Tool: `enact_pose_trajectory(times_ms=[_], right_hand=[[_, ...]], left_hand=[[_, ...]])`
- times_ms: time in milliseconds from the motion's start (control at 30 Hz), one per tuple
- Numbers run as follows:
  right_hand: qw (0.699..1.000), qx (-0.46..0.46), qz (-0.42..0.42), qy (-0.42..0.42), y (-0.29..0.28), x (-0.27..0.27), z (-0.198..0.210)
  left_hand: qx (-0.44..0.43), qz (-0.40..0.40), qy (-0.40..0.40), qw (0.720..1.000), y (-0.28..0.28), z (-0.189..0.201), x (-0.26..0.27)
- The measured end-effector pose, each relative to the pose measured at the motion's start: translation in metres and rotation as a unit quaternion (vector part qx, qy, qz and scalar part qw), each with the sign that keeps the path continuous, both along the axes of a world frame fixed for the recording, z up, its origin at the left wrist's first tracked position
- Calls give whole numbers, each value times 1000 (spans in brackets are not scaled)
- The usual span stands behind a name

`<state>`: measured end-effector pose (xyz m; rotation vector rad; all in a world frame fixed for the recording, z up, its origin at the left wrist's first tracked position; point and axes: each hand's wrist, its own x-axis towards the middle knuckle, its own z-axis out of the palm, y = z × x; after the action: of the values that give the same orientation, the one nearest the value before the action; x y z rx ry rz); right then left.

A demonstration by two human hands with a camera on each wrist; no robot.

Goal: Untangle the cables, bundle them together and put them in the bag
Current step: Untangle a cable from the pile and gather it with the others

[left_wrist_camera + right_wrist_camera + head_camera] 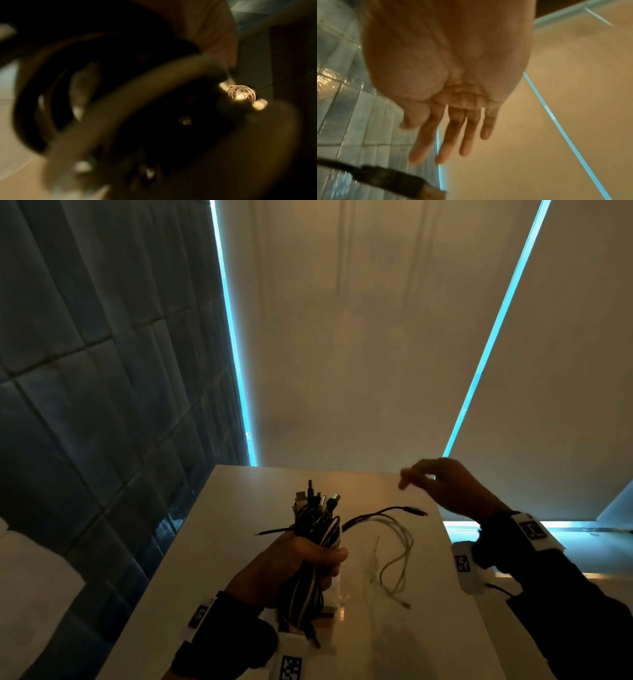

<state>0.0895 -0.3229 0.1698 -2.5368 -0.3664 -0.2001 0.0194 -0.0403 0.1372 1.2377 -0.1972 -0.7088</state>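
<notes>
My left hand (318, 563) grips a thick bundle of black and white cables (315, 529) upright above the white table (219, 587), plugs pointing up. A dark cable with a plug (412, 510) and a thin pale cable (400, 549) trail out of the bundle to the right over the table. My right hand (421, 477) is raised above the table's far right corner, apart from the cables and holding nothing. The right wrist view shows that hand (450, 135) with fingers straight and a blurred dark plug (390, 178) below it. In the left wrist view the cables (137, 88) are a dark blur.
A pale translucent thing (337, 590) lies on the table under the bundle; I cannot tell what it is. A dark tiled wall (102, 371) stands to the left, and light blinds (342, 337) rise behind the table. A wire-cage lamp (241, 94) hangs overhead.
</notes>
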Motion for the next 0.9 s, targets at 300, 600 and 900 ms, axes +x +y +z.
enact_pose_trajectory(times_ms=[300, 600, 900], right_hand=[[930, 168, 229, 235, 60, -28, -9], [810, 341, 179, 442, 33, -24, -29], [999, -5, -33, 28, 87, -24, 7]], left_hand=[[1, 13, -9, 1000, 3, -6, 8], [-36, 66, -27, 997, 8, -11, 7], [-48, 74, 104, 991, -35, -27, 4]])
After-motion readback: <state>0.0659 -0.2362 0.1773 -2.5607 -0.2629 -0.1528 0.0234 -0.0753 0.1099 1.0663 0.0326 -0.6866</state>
